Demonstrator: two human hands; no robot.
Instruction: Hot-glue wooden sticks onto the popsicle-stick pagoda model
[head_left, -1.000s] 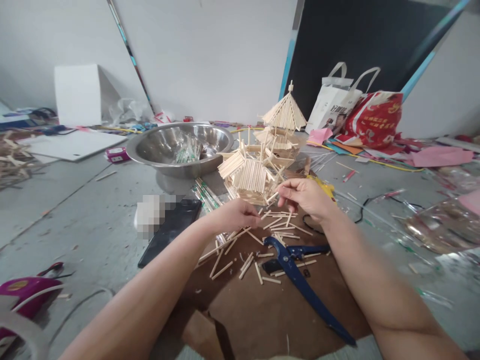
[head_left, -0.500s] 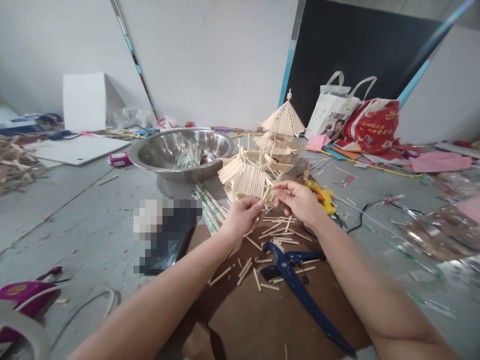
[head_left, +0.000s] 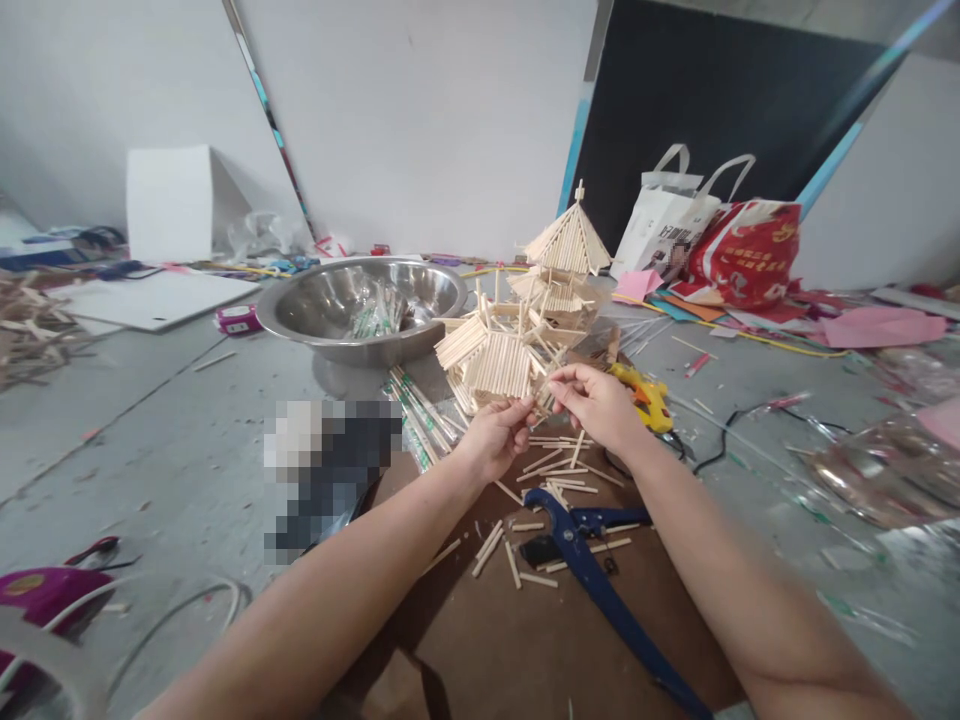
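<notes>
- Head view: the stick model (head_left: 498, 366) stands just beyond the fingertips of both hands; its near lower edge is right beside them, but contact is unclear.
- The left hand (head_left: 499, 440) has its fingers curled inward; the right hand (head_left: 596, 408) bends its fingers toward it. Whether either set is clamped on a stick or parted, I cannot tell.
- Beneath them, a brown board (head_left: 480, 650) lies on the grey floor (head_left: 187, 450), bearing loose sticks (head_left: 517, 565) and a blue cutter (head_left: 600, 580).
- A metal basin (head_left: 360, 350) stands beyond the left hand; a yellow tool (head_left: 651, 402) lies near the right. Bags (head_left: 742, 250) sit farther back by the wall (head_left: 420, 120).
- The model is pale wood: sloping slatted roofs in front, a pointed tiered tower behind.
</notes>
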